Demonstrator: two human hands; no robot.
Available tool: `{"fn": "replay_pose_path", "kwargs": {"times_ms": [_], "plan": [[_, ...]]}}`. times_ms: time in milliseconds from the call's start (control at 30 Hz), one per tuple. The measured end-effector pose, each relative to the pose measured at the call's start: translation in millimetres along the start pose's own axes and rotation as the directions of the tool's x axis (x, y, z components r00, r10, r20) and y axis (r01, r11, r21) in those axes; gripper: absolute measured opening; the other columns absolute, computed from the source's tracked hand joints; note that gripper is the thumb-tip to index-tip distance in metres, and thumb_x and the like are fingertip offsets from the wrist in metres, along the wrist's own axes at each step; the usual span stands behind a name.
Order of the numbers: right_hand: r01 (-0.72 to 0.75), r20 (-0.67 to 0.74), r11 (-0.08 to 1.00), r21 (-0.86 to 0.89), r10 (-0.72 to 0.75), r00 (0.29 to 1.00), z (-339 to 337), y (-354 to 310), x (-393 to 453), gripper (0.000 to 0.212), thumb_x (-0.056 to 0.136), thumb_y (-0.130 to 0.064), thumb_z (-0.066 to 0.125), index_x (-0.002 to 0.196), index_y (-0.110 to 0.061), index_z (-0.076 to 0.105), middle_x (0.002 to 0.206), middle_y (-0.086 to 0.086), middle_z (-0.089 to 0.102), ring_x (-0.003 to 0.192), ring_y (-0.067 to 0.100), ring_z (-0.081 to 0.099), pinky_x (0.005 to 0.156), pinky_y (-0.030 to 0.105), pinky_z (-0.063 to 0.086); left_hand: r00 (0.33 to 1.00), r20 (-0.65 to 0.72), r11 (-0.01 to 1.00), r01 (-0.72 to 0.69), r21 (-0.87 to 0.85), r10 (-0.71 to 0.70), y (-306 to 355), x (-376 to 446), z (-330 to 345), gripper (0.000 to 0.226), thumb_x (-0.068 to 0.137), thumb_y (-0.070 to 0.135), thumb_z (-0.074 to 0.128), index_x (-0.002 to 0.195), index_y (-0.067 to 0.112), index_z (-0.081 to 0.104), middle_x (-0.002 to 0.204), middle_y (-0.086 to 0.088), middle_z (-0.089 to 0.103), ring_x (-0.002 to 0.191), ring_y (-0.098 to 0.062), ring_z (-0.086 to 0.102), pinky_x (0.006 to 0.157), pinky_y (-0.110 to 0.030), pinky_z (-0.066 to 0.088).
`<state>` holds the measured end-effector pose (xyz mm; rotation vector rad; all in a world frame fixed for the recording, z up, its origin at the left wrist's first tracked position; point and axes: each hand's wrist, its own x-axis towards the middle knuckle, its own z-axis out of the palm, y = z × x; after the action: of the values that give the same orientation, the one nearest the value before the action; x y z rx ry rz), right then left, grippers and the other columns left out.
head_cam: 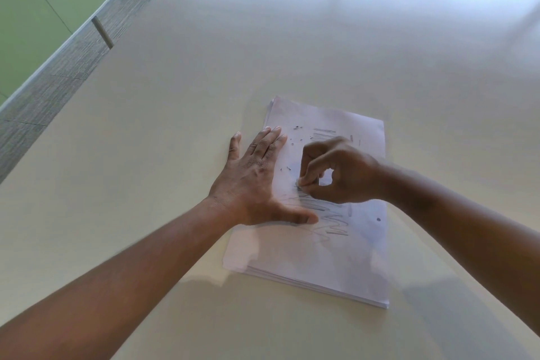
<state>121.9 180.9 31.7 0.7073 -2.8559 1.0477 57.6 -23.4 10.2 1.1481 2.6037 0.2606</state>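
The small object point(317, 182) pinched in the right hand point(336, 172) is mostly hidden by its fingers point(309, 165), and printed lines point(324, 133) just beyond that hand are too blurred to read.

The left hand point(257, 178) is lying flat with straight fingers across the left edge of a stack of paper point(336, 266), its thumb pressing the top sheet beside grey scribbles point(333, 222). The right hand point(342, 172) is pinching a small object point(317, 182), mostly hidden by its fingertips, against the sheet just above the scribbles. Dark crumbs point(296, 134) are lying near the stack's far end. The stack is resting on a pale table point(263, 38).
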Motion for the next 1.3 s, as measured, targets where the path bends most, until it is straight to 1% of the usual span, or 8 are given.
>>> {"fn": "replay_pose_path", "kwargs": {"times_ms": [67, 300, 567, 733, 833, 967, 1100, 1300], "plan": [[-0.006, 0.016, 1.000, -0.008, 0.007, 1.000, -2, 1, 1, 0.009, 0.072, -0.003, 0.081, 0.073, -0.011, 0.078, 0.073, 0.000, 0.065, 0.063, 0.007, 0.061, 0.061, 0.018, 0.049, 1.000, -0.003, 1.000, -0.003, -0.001, 0.003, 0, 0, 0, 0.156, 0.046, 0.111, 0.033, 0.164, 0.017, -0.008, 0.171, 0.008, -0.016, 0.153, -0.004, -0.024, 0.124, -0.055, -0.015], [-0.085, -0.108, 0.993, -0.077, 0.077, 0.991, -17, 16, 17, 0.009, 0.073, -0.005, 0.081, 0.074, -0.013, 0.079, 0.075, 0.000, 0.067, 0.060, 0.005, 0.061, 0.061, 0.018, 0.049, 1.000, -0.011, 1.000, -0.005, 0.008, 0.005, 1, 0, 0, 0.157, 0.046, 0.112, 0.031, 0.164, 0.016, -0.008, 0.171, 0.008, -0.015, 0.154, -0.004, -0.023, 0.124, -0.055, -0.016], [0.004, 0.076, 1.000, 0.007, -0.004, 0.997, -6, 0, -4, 0.009, 0.072, -0.003, 0.080, 0.073, -0.011, 0.077, 0.075, -0.002, 0.066, 0.066, 0.011, 0.063, 0.062, 0.022, 0.051, 1.000, -0.011, 1.000, -0.009, 0.004, 0.009, 0, 1, 0, 0.156, 0.046, 0.111, 0.034, 0.164, 0.017, -0.008, 0.171, 0.008, -0.015, 0.154, -0.004, -0.023, 0.124, -0.055, -0.015], [-0.064, -0.075, 0.996, -0.063, 0.060, 0.995, -14, 12, 14, 0.010, 0.072, -0.004, 0.080, 0.075, -0.014, 0.079, 0.075, 0.000, 0.067, 0.062, 0.010, 0.063, 0.060, 0.024, 0.052, 1.000, -0.010, 1.000, -0.008, 0.009, 0.008, 0, 0, 1, 0.156, 0.046, 0.111, 0.033, 0.164, 0.016, -0.007, 0.171, 0.007, -0.014, 0.154, -0.004, -0.023, 0.124, -0.056, -0.014], [-0.093, -0.113, 0.992, -0.085, 0.083, 0.990, -18, 16, 18, 0.010, 0.073, -0.005, 0.081, 0.076, -0.014, 0.079, 0.076, 0.000, 0.067, 0.062, 0.007, 0.063, 0.060, 0.024, 0.053, 1.000, -0.010, 1.000, -0.006, 0.014, 0.006, 1, 1, 0, 0.156, 0.046, 0.111, 0.032, 0.164, 0.016, -0.006, 0.172, 0.007, -0.014, 0.154, -0.004, -0.023, 0.124, -0.056, -0.013], [-0.027, -0.007, 0.999, -0.028, 0.026, 1.000, -10, 3, 7, 0.012, 0.072, -0.003, 0.081, 0.073, -0.014, 0.077, 0.074, -0.002, 0.065, 0.063, 0.007, 0.062, 0.060, 0.021, 0.051, 1.000, -0.012, 1.000, -0.003, 0.013, 0.003, 1, 0, 0, 0.157, 0.044, 0.111, 0.031, 0.164, 0.016, -0.005, 0.172, 0.007, -0.012, 0.154, -0.004, -0.022, 0.124, -0.056, -0.013], [-0.010, 0.111, 1.000, -0.008, 0.011, 0.994, -3, -7, -3, 0.010, 0.072, -0.004, 0.077, 0.071, -0.014, 0.076, 0.074, -0.004, 0.064, 0.064, 0.007, 0.061, 0.061, 0.024, 0.052, 1.000, -0.019, 1.000, 0.001, 0.001, -0.001, 0, 1, 1, 0.159, 0.042, 0.111, 0.031, 0.164, 0.017, -0.005, 0.172, 0.008, -0.013, 0.153, -0.003, -0.023, 0.124, -0.055, -0.014], [-0.058, -0.077, 0.996, -0.073, 0.052, 0.996, -11, 8, 19, 0.009, 0.071, -0.002, 0.079, 0.069, -0.011, 0.077, 0.072, 0.000, 0.065, 0.060, -0.004, 0.055, 0.059, 0.013, 0.046, 1.000, -0.014, 1.000, -0.001, 0.008, 0.001, 1, 1, 0, 0.159, 0.042, 0.111, 0.031, 0.164, 0.016, -0.004, 0.172, 0.007, -0.012, 0.154, -0.004, -0.021, 0.124, -0.056, -0.013]]}}
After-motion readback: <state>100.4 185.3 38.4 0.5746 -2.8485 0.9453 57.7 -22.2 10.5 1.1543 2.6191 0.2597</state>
